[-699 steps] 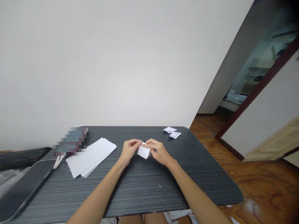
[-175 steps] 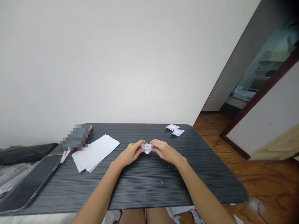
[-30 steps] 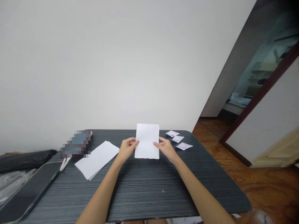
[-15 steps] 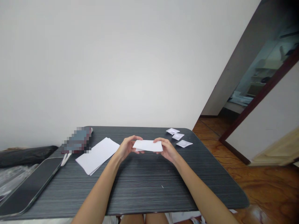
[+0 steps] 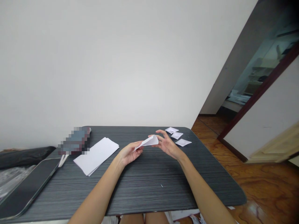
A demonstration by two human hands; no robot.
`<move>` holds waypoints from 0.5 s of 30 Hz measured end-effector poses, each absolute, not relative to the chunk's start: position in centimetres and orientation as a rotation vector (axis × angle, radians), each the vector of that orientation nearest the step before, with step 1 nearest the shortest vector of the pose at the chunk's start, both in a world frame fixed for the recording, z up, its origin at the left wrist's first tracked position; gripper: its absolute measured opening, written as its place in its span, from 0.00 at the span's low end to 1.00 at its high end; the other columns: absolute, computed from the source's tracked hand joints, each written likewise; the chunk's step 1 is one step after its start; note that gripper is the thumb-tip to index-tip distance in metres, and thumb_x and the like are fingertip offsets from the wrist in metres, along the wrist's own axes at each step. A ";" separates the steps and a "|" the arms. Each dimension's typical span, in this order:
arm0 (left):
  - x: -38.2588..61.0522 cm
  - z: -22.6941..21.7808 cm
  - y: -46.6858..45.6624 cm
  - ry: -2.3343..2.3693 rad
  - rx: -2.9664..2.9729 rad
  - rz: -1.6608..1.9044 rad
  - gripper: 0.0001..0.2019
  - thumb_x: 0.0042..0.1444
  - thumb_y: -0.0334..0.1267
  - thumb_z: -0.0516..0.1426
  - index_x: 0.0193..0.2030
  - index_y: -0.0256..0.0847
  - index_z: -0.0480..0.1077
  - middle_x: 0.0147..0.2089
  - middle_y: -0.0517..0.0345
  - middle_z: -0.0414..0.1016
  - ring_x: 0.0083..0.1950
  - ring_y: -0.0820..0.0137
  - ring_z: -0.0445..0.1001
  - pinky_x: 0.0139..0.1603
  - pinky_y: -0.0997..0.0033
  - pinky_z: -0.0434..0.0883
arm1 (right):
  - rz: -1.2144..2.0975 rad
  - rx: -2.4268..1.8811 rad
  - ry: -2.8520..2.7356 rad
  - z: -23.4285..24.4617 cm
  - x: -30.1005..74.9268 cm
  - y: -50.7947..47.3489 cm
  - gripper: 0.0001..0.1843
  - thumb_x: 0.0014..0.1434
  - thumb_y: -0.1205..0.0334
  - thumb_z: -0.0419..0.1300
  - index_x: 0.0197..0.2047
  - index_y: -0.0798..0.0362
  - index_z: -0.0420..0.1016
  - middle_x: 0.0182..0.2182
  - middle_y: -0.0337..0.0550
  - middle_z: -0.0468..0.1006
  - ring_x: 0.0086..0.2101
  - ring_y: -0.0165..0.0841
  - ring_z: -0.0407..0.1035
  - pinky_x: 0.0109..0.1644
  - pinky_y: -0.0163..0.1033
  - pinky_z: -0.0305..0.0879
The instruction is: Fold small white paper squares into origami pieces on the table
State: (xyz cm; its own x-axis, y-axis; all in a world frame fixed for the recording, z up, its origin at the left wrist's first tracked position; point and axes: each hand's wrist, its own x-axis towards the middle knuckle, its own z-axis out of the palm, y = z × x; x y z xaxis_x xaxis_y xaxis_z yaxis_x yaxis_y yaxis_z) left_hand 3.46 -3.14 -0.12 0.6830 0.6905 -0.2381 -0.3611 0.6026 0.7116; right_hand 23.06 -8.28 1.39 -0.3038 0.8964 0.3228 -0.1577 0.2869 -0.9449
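Observation:
Above the middle of the dark table, a piece of folded white paper [image 5: 147,142] is tilted, its right end curled open. My left hand [image 5: 130,153] pinches its left end between thumb and fingers. At the paper's right end is my right hand [image 5: 167,145], its fingers spread and slightly bent; some fingertips are behind the paper, and whether they touch it I cannot tell. Beyond my right hand lie several small folded white paper pieces, the nearest folded paper piece [image 5: 183,142] being diamond-shaped.
A stack of white paper sheets [image 5: 97,156] lies on the dark, grooved table [image 5: 149,189] at the left. Behind it is a blurred-out object [image 5: 76,141] with a white strap. A dark rounded panel [image 5: 29,188] sits at the left edge. The wall [image 5: 140,68] borders the table's back.
The paper has turned from lying flat between both hands to a tilted, curled position. My right hand has loosened and spread its fingers, while my left hand keeps its pinch.

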 end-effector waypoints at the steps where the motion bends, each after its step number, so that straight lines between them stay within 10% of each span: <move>1: 3.6 -0.1 -3.2 0.527 0.651 0.646 0.06 0.51 0.26 0.52 0.32 0.29 0.70 0.21 0.58 0.64 0.20 0.82 0.60 0.19 0.84 0.63 | 1.253 -0.680 -1.503 1.5 23.1 -8.3 0.31 0.44 0.41 0.55 0.49 0.45 0.55 0.49 0.48 0.65 0.43 0.33 0.64 0.44 0.41 0.61; 7: 4.5 -0.5 -4.2 0.506 0.818 0.617 0.07 0.49 0.29 0.53 0.35 0.31 0.70 0.24 0.56 0.68 0.24 0.78 0.65 0.26 0.80 0.66 | 1.099 -0.830 -1.589 1.2 23.0 -7.9 0.11 0.47 0.56 0.59 0.33 0.54 0.71 0.41 0.46 0.72 0.41 0.35 0.65 0.47 0.41 0.57; 15: 4.7 -0.4 -4.4 0.815 1.422 1.045 0.17 0.49 0.44 0.53 0.40 0.33 0.70 0.38 0.50 0.74 0.38 0.65 0.70 0.38 0.70 0.67 | 0.838 -1.124 -1.570 0.1 22.8 -7.4 0.11 0.45 0.55 0.59 0.26 0.56 0.73 0.22 0.39 0.72 0.25 0.30 0.64 0.29 0.35 0.60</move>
